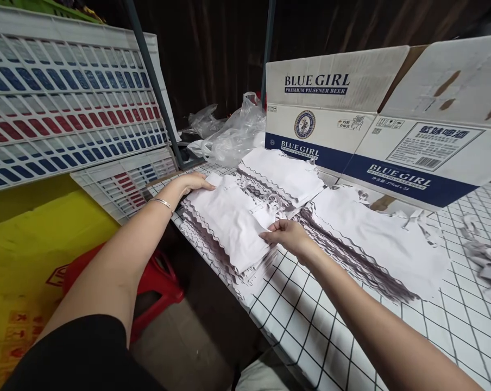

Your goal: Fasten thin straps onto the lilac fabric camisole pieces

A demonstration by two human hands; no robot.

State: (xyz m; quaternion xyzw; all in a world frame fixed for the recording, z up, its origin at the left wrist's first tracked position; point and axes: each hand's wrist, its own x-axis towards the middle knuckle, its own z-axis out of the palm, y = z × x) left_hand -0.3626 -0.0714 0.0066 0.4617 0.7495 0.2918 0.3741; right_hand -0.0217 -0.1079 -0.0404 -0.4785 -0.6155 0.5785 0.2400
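Observation:
A stack of white fabric pieces (233, 222) with wavy scalloped edges lies at the table's near left edge. My left hand (194, 183), with a bangle at the wrist, is closed at the stack's far left corner; some of its fingers are hidden. On the right side of that stack, my right hand (286, 234) pinches the edge of the top piece between thumb and fingers. Behind it lies a second fabric stack (282, 174). A third fabric stack (367, 233) sits to the right of my right hand, its scalloped edges facing me.
A white and blue beer carton (322, 114) stands at the back right of the grid-patterned table (310, 304). Clear plastic bags (237, 133) are heaped behind the stacks. White plastic crates (66, 98), a yellow sack (33, 255) and a red stool (159, 288) are left. Fabric scraps (490, 260) lie right.

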